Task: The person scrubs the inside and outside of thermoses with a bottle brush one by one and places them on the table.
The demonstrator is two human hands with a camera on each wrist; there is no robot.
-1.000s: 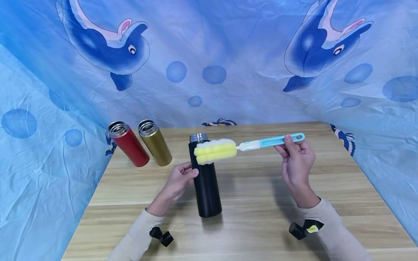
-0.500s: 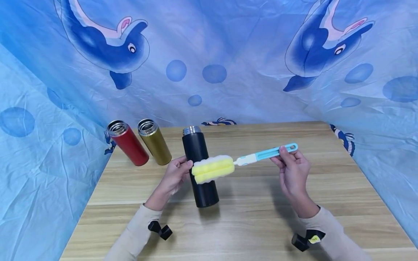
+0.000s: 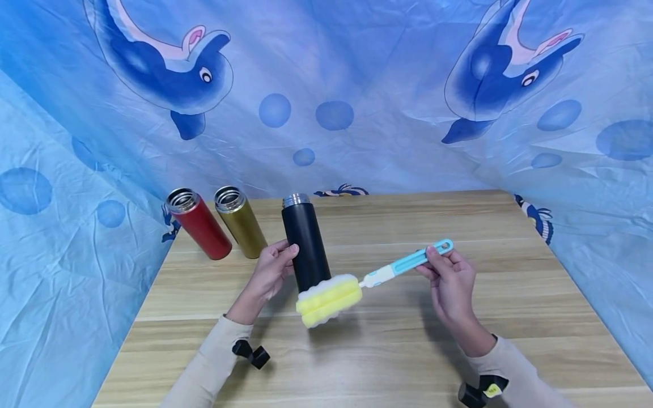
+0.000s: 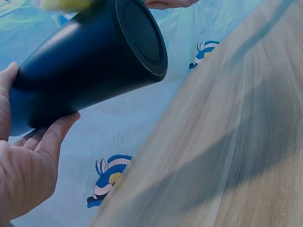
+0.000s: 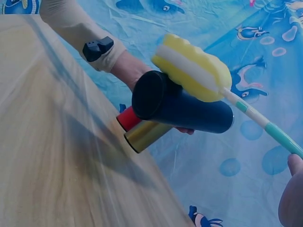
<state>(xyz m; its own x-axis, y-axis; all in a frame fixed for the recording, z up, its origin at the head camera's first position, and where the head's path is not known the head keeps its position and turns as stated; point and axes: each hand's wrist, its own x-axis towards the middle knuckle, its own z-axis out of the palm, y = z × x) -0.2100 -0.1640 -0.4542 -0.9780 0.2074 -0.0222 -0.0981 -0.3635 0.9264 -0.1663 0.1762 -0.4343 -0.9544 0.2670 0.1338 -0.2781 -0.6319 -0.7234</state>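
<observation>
My left hand grips a black thermos flask around its side, thumb on the front. The flask has no lid, its steel threaded neck pointing up and away. In the left wrist view its round base faces the camera, clear of the table. My right hand pinches the turquoise handle of a bottle brush near its looped end. The brush's yellow and white sponge head overlaps the flask's lower end in the head view; the right wrist view shows it along the flask's side.
A red flask and a gold flask, both without lids, stand side by side at the back left of the wooden table. Behind the table hangs a blue curtain printed with dolphins.
The sponge head has moved down along the flask toward its base, the right hand coming down and slightly left. The left hand has raised the flask and shifted it a little left.
</observation>
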